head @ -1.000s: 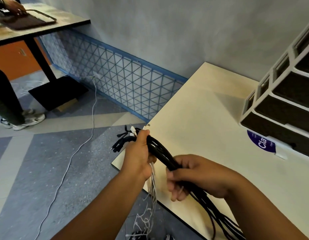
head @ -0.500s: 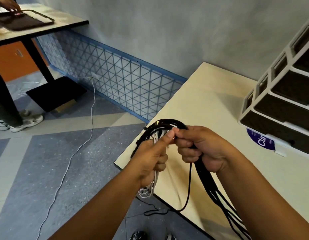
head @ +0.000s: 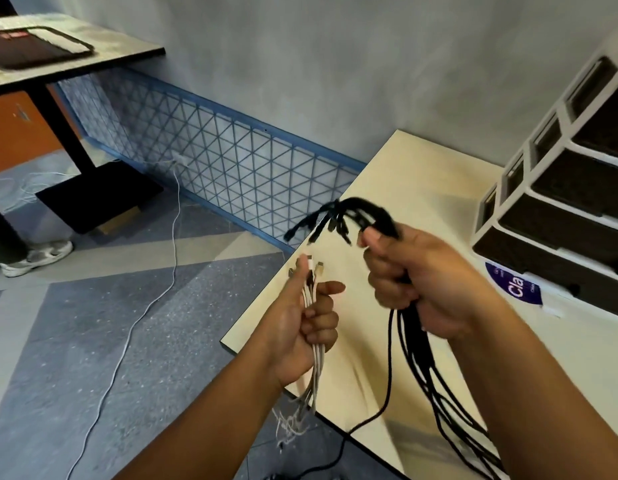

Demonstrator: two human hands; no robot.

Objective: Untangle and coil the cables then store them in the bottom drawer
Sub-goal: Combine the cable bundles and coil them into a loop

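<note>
My left hand (head: 302, 327) grips a bunch of thin white cables (head: 313, 375); their plugs stick up past my thumb and the rest hangs below the table edge. My right hand (head: 418, 282) grips a thick bundle of black cables (head: 418, 355). Their plug ends fan out above my fist, and the long strands trail down across the cream table (head: 397, 174) toward me. The two bunches are held apart over the table's left corner. The white drawer unit (head: 557, 209) with dark drawer fronts stands at the right; its bottom drawer (head: 550, 268) looks closed.
A purple label (head: 515, 289) lies in front of the drawer unit. A blue mesh panel (head: 231, 168) runs along the grey wall. A white cord (head: 155, 292) trails over the floor. A second table (head: 75, 60) with a dark tray stands at the far left, someone's shoe (head: 37, 258) beside it.
My hands have moved apart: the white cables stayed in my left hand and the black bundle went with my right, up and to the right. The black loop has opened into loose ends.
</note>
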